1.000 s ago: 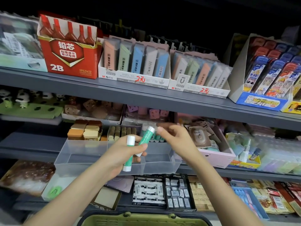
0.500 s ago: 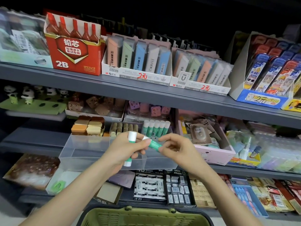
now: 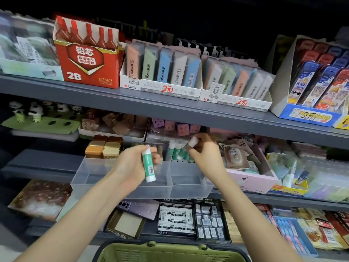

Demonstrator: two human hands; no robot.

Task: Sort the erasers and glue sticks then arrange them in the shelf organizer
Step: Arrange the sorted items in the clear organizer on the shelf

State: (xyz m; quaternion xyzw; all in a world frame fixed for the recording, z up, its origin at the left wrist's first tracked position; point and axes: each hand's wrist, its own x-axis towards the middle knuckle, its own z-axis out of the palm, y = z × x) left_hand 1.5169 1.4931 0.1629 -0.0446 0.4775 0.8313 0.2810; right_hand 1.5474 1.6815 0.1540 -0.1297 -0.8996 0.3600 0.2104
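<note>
I see the left hand [image 3: 132, 167] curled round 1 green-and-white glue stick with a barcode label [image 3: 148, 163]. It holds the stick nearly upright, white cap up, in front of the clear plastic compartment organizer [image 3: 122, 189]. The right hand [image 3: 206, 155] reaches further in, fingers bent, pinching a 2nd green glue stick with a white cap [image 3: 193, 142]. That stick is tilted, cap up and to the right, and its lower end is among the row of standing green-and-white glue sticks [image 3: 176, 150] just left of this hand, in the organizer's back section. Blur keeps me from telling whether it touches them. Up and left of the left hand, stacked brown and tan block erasers [image 3: 103, 147] fill another rear section. A pale pink cardboard box [image 3: 251, 181] sits just right of the right wrist. Above both hands runs a grey metal shelf board [image 3: 170, 108] carrying a red cardboard 2B lead box [image 3: 86, 57]. Below the forearms is an olive-green plastic basket [image 3: 170, 252].
</note>
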